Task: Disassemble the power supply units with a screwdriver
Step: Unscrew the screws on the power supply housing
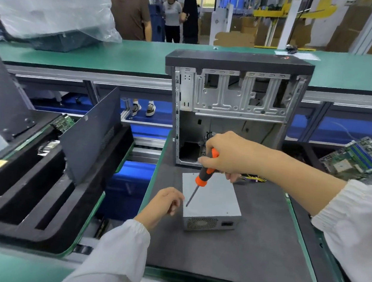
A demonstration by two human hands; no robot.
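A grey metal power supply unit (213,201) lies flat on the dark mat (238,253), its fan grille and socket facing me. My right hand (226,154) grips the orange and black handle of a screwdriver (202,178). The screwdriver's tip points down at the unit's top near its front left corner. My left hand (164,203) rests against the unit's left edge with its fingers loosely curled, holding nothing. Yellow and black cables (254,178) trail from the back of the unit.
An open computer case (235,100) stands upright just behind the unit. Black foam trays with a raised dark panel (88,137) fill the left. Circuit boards (359,158) lie at the right. A plastic-wrapped bin (54,17) sits on the green bench, with people standing beyond.
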